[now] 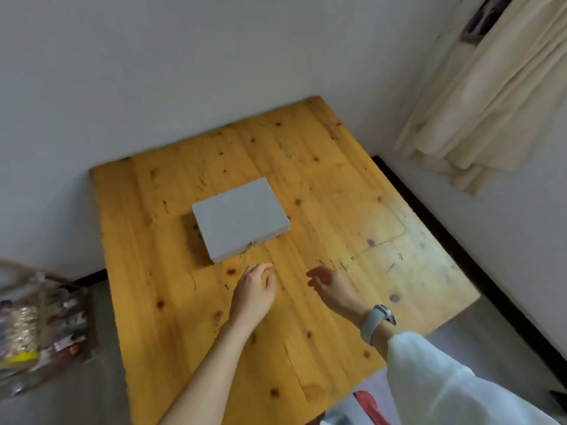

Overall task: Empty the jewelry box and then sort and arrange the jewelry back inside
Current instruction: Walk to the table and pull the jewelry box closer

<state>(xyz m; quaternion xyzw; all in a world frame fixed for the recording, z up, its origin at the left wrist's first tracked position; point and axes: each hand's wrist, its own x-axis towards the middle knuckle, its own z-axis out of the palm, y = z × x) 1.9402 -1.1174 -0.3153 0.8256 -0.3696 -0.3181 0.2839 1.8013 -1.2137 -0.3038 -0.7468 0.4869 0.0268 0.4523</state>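
A flat grey jewelry box (240, 219) lies closed on the wooden table (322, 185), with a small metal clasp on its near edge. My left hand (254, 289) hovers just in front of the box, fingers apart and holding nothing. My right hand (329, 285) is beside it to the right, also empty with fingers loosely curled, a pale watch on its wrist. Neither hand touches the box. No jewelry is visible.
The table stands in a corner between two white walls. A cream curtain (487, 96) hangs at the right. A bag with colourful packets (40, 329) sits on the floor to the left. Grey floor surrounds the table's near edge.
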